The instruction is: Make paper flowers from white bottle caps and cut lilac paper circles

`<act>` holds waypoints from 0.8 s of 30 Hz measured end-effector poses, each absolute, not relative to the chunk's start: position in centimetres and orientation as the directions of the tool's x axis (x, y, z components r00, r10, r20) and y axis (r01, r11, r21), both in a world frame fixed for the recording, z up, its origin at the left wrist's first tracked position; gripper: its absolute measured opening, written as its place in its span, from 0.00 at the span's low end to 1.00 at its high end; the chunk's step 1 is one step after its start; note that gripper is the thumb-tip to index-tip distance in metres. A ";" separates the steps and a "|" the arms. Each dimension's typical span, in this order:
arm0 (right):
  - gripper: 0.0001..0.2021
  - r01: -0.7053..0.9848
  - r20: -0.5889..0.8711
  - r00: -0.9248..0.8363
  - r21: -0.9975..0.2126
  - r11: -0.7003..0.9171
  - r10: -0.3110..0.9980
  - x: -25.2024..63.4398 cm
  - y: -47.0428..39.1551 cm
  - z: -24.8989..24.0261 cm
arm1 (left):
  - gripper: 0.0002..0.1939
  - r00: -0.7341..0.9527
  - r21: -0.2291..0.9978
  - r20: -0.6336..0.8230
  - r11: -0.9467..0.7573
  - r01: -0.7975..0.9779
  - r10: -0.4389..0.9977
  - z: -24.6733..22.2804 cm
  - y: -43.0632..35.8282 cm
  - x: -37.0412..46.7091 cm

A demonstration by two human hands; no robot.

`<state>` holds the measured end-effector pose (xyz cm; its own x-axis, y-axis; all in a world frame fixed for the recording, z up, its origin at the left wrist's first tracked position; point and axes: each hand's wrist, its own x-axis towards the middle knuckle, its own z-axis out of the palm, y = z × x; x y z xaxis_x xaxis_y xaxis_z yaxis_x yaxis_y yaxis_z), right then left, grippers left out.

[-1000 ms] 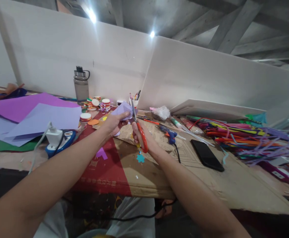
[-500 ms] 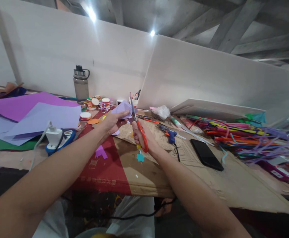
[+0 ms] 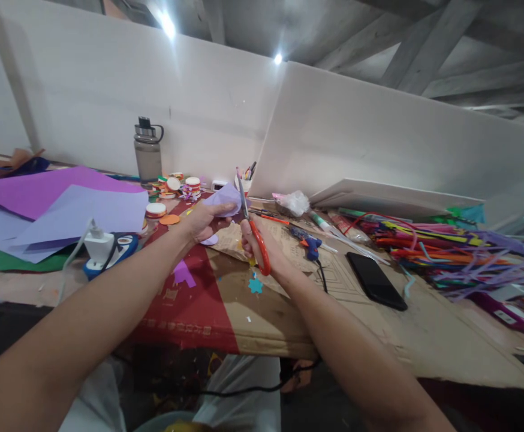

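Between the thumb and fingers of my left hand (image 3: 208, 223) is a piece of light purple paper (image 3: 222, 197). My right hand (image 3: 253, 240) grips red-handled scissors (image 3: 259, 246), their blades pointing up and away at the paper's right edge. Whether the blades are parted is hard to make out. A teal flower-shaped cutout (image 3: 255, 284) lies on the cardboard just below my right hand. On the red area under my left forearm rests a bright purple paper scrap (image 3: 183, 274).
Purple sheets (image 3: 82, 213) and a power strip (image 3: 122, 247) lie at left. A bottle (image 3: 148, 153) and tape rolls (image 3: 156, 210) stand behind. Rightward are a blue glue gun (image 3: 311, 248), a black phone (image 3: 376, 280) and many pipe cleaners (image 3: 451, 243).
Both hands, the purple paper and the scissors keep almost the same place. The whole view has shifted very slightly.
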<state>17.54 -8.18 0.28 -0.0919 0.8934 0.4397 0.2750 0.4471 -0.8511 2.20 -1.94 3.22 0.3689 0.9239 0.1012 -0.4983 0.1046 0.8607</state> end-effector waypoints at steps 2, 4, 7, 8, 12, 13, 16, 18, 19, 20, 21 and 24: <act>0.18 0.225 0.399 -0.117 -0.881 0.416 0.909 17.5 -8.3 0.2 | 0.11 0.370 0.862 0.110 0.097 -0.497 0.922 3.2 -2.0 2.2; 0.18 0.169 0.351 -0.137 -0.913 0.371 0.926 17.5 -8.4 0.2 | 0.11 0.374 0.862 0.115 0.095 -0.499 0.920 3.3 -2.0 2.1; 0.18 0.122 0.276 -0.153 -0.948 0.295 0.949 17.6 -8.6 0.3 | 0.10 0.377 0.858 0.100 0.112 -0.501 0.921 3.5 -2.0 2.0; 0.18 0.121 0.257 -0.154 -0.953 0.276 0.954 17.6 -8.6 0.3 | 0.10 0.380 0.858 0.094 0.119 -0.499 0.920 3.5 -1.9 1.9; 0.19 0.169 0.228 -0.174 -0.952 0.257 0.958 17.8 -8.8 0.6 | 0.11 0.391 0.875 0.082 0.122 -0.469 0.917 3.6 -1.6 1.4; 0.20 0.183 0.230 -0.178 -0.948 0.261 0.957 17.8 -8.8 0.6 | 0.12 0.393 0.880 0.085 0.117 -0.461 0.916 3.6 -1.5 1.3; 0.20 0.209 0.236 -0.182 -0.939 0.272 0.954 17.9 -8.7 0.5 | 0.13 0.403 0.886 0.087 0.114 -0.449 0.911 3.5 -1.1 0.9; 0.20 0.208 0.223 -0.188 -0.943 0.261 0.957 17.9 -8.7 0.4 | 0.13 0.408 0.885 0.073 0.130 -0.447 0.910 3.4 -0.9 0.7; 0.21 0.201 0.215 -0.190 -0.947 0.252 0.958 17.8 -8.7 0.4 | 0.13 0.411 0.883 0.067 0.138 -0.448 0.909 3.4 -0.8 0.6; 0.21 0.195 0.207 -0.192 -0.950 0.244 0.959 17.8 -8.7 0.4 | 0.13 0.415 0.883 0.064 0.142 -0.447 0.908 3.4 -0.8 0.5; 0.21 0.190 0.203 -0.191 -0.952 0.239 0.960 17.8 -8.7 0.4 | 0.13 0.419 0.884 0.061 0.146 -0.444 0.906 3.4 -0.7 0.4; 0.20 0.192 0.208 -0.187 -0.951 0.243 0.960 17.7 -8.9 0.6 | 0.12 0.439 0.889 0.053 0.158 -0.429 0.897 3.7 -0.8 0.1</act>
